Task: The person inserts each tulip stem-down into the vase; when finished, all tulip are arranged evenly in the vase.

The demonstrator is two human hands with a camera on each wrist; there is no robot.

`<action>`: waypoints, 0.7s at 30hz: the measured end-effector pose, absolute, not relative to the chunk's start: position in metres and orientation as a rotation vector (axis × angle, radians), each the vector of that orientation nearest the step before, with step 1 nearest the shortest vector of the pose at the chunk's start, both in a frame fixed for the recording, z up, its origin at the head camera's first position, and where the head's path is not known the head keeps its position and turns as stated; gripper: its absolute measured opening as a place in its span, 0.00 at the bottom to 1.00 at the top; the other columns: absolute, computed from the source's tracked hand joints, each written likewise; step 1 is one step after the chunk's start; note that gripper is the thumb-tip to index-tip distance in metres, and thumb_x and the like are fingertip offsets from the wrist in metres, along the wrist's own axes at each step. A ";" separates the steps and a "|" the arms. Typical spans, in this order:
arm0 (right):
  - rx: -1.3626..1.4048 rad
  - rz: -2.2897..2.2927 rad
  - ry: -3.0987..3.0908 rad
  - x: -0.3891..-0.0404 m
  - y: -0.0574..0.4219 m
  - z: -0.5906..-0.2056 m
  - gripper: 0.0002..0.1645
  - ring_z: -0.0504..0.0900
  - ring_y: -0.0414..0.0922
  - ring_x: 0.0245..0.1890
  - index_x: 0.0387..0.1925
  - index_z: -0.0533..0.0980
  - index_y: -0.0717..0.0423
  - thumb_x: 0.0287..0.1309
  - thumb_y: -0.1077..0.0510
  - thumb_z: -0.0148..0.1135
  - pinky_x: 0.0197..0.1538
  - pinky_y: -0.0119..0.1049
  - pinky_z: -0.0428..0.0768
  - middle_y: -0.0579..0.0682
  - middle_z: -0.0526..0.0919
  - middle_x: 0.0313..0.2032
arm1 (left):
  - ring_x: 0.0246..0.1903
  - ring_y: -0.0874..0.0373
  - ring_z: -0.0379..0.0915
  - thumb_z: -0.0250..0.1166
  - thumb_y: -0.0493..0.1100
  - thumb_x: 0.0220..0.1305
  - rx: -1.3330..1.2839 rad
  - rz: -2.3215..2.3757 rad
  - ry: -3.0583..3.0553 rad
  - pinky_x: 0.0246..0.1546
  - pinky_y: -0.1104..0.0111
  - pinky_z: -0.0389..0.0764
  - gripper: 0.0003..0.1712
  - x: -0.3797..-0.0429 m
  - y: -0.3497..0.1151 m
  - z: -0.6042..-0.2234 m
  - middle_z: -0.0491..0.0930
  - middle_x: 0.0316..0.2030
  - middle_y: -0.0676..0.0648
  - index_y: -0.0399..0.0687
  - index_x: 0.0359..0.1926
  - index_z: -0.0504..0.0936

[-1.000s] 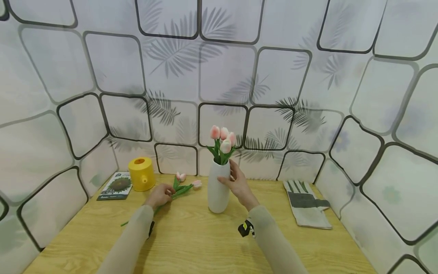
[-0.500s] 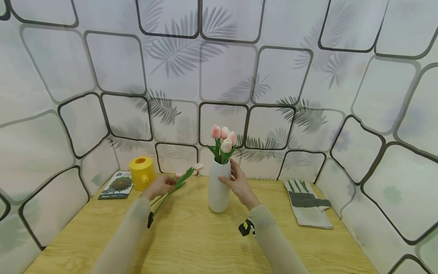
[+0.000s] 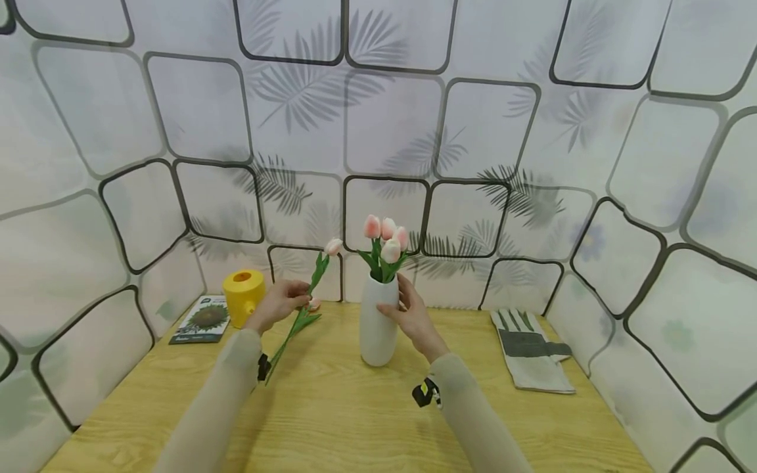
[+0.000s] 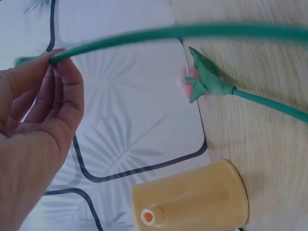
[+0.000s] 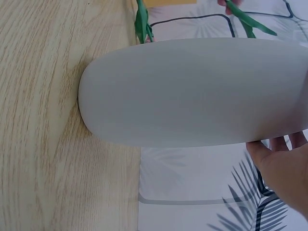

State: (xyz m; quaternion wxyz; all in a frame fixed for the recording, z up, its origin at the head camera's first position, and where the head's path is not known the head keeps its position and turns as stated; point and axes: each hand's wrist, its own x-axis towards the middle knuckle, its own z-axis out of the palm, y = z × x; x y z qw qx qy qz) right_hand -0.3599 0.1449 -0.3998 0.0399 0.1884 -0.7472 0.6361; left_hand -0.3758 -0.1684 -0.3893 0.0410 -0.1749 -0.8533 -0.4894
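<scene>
My left hand (image 3: 278, 303) pinches the green stem of a pink-and-white artificial tulip (image 3: 333, 247), raised and slanting, bloom uppermost. In the left wrist view, thumb and fingertips meet on that stem (image 4: 183, 32). Below it a second tulip (image 3: 305, 320) lies on the table; its bloom is partly hidden behind the left hand. A tall white vase (image 3: 377, 328) stands upright with several pink tulips (image 3: 387, 246) in it. My right hand (image 3: 416, 322) grips the vase's upper right side, thumb in front. In the right wrist view, fingertips touch the vase wall (image 5: 192, 94).
A yellow watering can (image 3: 244, 295) stands left of my left hand, beside a seed packet with a sunflower picture (image 3: 201, 320). Folded grey-and-white gloves (image 3: 529, 351) lie at the right on the wooden table (image 3: 355, 420). A patterned curtain-like wall encloses the back and sides.
My left hand has taken one tulip off the table and lifted it, its bloom swinging upward. The other tulip stays on the table. My right hand keeps its hold on the vase.
</scene>
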 end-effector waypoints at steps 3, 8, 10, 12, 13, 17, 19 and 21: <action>0.576 1.939 -2.290 -0.360 0.145 -0.400 0.52 0.58 0.58 0.73 0.77 0.50 0.47 0.59 0.55 0.69 0.73 0.58 0.58 0.53 0.56 0.75 | 0.44 0.42 0.81 0.59 0.32 0.69 -0.485 -1.594 -2.556 0.47 0.53 0.83 0.21 -0.374 -0.165 -0.389 0.80 0.48 0.29 0.26 0.60 0.73; 0.562 1.936 -2.303 -0.359 0.144 -0.399 0.51 0.58 0.57 0.73 0.77 0.49 0.46 0.60 0.55 0.69 0.73 0.57 0.58 0.53 0.56 0.75 | 0.46 0.36 0.80 0.61 0.32 0.67 -0.417 -1.730 -2.445 0.45 0.56 0.85 0.24 -0.373 -0.163 -0.393 0.79 0.47 0.28 0.25 0.61 0.71; 0.565 1.935 -2.305 -0.358 0.144 -0.399 0.51 0.58 0.57 0.73 0.77 0.49 0.47 0.60 0.55 0.68 0.73 0.57 0.58 0.53 0.56 0.75 | 0.45 0.36 0.80 0.62 0.33 0.67 -0.403 -1.781 -2.396 0.44 0.58 0.85 0.22 -0.374 -0.162 -0.395 0.80 0.45 0.29 0.26 0.59 0.73; 0.569 1.937 -2.305 -0.357 0.144 -0.398 0.51 0.57 0.58 0.74 0.77 0.48 0.47 0.61 0.56 0.67 0.73 0.58 0.57 0.54 0.55 0.75 | 0.44 0.39 0.82 0.63 0.35 0.67 -0.378 -1.832 -2.344 0.43 0.59 0.85 0.19 -0.375 -0.160 -0.395 0.81 0.45 0.30 0.28 0.56 0.75; 0.578 1.936 -2.304 -0.358 0.144 -0.398 0.51 0.57 0.59 0.73 0.77 0.48 0.49 0.61 0.56 0.67 0.73 0.59 0.57 0.55 0.54 0.75 | 0.43 0.41 0.83 0.63 0.35 0.67 -0.373 -1.854 -2.315 0.44 0.59 0.85 0.18 -0.375 -0.160 -0.395 0.81 0.45 0.30 0.28 0.54 0.76; 0.580 1.942 -2.303 -0.358 0.144 -0.398 0.52 0.57 0.59 0.73 0.77 0.48 0.48 0.61 0.56 0.67 0.73 0.58 0.57 0.55 0.54 0.76 | 0.39 0.55 0.85 0.63 0.35 0.67 -0.345 -1.934 -2.164 0.44 0.61 0.85 0.15 -0.374 -0.157 -0.392 0.85 0.41 0.38 0.29 0.51 0.77; 0.584 1.933 -2.302 -0.359 0.144 -0.399 0.52 0.57 0.59 0.73 0.77 0.48 0.48 0.61 0.56 0.67 0.73 0.59 0.58 0.55 0.54 0.76 | 0.37 0.59 0.85 0.63 0.35 0.67 -0.337 -1.981 -2.061 0.43 0.62 0.85 0.14 -0.373 -0.156 -0.389 0.86 0.37 0.45 0.30 0.49 0.76; 0.580 1.941 -2.293 -0.359 0.144 -0.399 0.51 0.58 0.58 0.73 0.77 0.49 0.47 0.60 0.56 0.68 0.73 0.58 0.58 0.54 0.55 0.75 | 0.36 0.60 0.85 0.62 0.35 0.68 -0.342 -2.027 -1.966 0.43 0.64 0.85 0.13 -0.371 -0.154 -0.387 0.86 0.34 0.51 0.30 0.50 0.76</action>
